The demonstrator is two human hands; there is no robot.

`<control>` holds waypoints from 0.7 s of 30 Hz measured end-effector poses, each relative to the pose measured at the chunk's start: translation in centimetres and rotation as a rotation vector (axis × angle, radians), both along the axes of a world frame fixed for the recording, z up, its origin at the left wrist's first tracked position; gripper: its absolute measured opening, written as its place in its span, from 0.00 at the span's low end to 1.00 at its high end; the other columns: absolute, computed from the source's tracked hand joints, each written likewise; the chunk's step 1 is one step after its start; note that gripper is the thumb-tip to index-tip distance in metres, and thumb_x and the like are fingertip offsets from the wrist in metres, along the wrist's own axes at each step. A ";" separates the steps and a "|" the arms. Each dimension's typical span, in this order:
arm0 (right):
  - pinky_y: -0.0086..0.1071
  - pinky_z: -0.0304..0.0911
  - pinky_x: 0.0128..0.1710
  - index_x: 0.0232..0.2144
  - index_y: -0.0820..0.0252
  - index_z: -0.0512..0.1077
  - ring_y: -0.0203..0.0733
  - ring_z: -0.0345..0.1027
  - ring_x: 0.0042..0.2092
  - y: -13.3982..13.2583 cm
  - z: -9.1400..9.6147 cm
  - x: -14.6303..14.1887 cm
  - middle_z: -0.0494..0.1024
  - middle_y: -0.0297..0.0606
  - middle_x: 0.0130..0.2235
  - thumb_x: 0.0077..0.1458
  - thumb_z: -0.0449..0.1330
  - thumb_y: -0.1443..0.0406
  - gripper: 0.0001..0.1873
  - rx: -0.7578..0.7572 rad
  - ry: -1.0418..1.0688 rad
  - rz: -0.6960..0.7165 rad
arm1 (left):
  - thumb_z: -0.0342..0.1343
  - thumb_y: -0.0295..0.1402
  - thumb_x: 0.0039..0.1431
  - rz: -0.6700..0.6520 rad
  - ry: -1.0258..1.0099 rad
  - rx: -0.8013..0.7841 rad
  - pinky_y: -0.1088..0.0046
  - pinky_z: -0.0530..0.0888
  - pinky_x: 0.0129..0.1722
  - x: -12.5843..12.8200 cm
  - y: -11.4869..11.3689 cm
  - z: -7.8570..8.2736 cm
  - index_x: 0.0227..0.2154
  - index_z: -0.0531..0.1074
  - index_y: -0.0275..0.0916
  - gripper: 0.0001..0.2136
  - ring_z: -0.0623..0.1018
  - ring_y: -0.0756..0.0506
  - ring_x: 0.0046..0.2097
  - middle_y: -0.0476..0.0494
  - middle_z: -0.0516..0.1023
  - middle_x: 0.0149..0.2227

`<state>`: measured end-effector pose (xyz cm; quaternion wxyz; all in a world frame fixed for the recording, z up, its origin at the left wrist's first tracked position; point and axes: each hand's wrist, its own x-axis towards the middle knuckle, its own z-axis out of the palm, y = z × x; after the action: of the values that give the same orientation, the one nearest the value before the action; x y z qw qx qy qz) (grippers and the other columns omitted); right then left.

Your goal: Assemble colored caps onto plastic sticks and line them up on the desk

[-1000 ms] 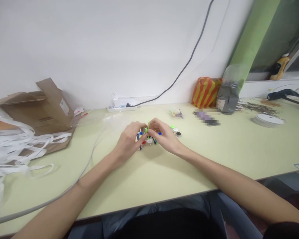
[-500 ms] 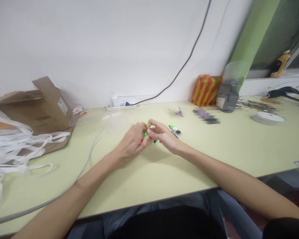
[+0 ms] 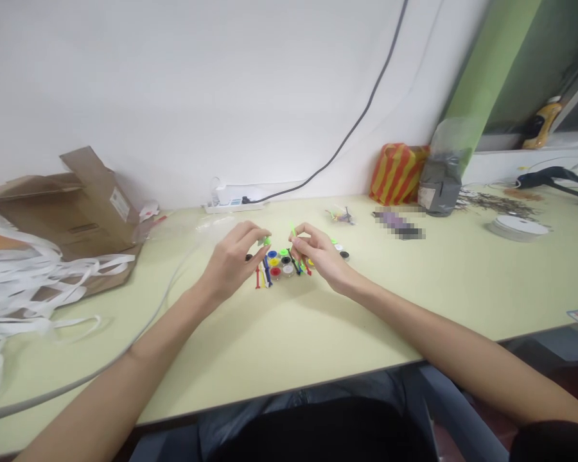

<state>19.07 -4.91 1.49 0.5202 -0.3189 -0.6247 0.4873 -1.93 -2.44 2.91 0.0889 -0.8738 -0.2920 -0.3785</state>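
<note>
Illumination is bright, even and diffuse. Soft shadows fall beneath both forearms on the table point(image 3: 289, 333). Wide-angle distortion bends the frame edges. Small items appear slightly soft; one patch is pixelated.

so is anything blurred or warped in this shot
Head view: the wide lens bows the table edge and slants the green pillar; a mosaic patch hides one thing beyond the right hand; light is soft and even, with faint shadows under the hands; the green stick in that hand and the green bit in the left hand look soft.
</note>
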 end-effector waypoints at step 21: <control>0.28 0.51 0.24 0.34 0.57 0.63 0.33 0.55 0.24 0.3 -0.3 0.1 0.67 0.27 0.22 0.58 0.60 0.52 0.16 0.023 -0.001 -0.023 | 0.59 0.44 0.55 0.045 0.514 -0.906 0.74 0.67 0.33 -5.5 2.8 2.9 0.36 0.78 0.43 0.12 0.74 0.48 0.35 0.47 0.79 0.36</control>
<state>19.13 -4.58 1.24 0.5291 -0.3201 -0.6268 0.4741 -7.46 0.31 5.85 -0.2213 -0.8829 -0.4139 0.0143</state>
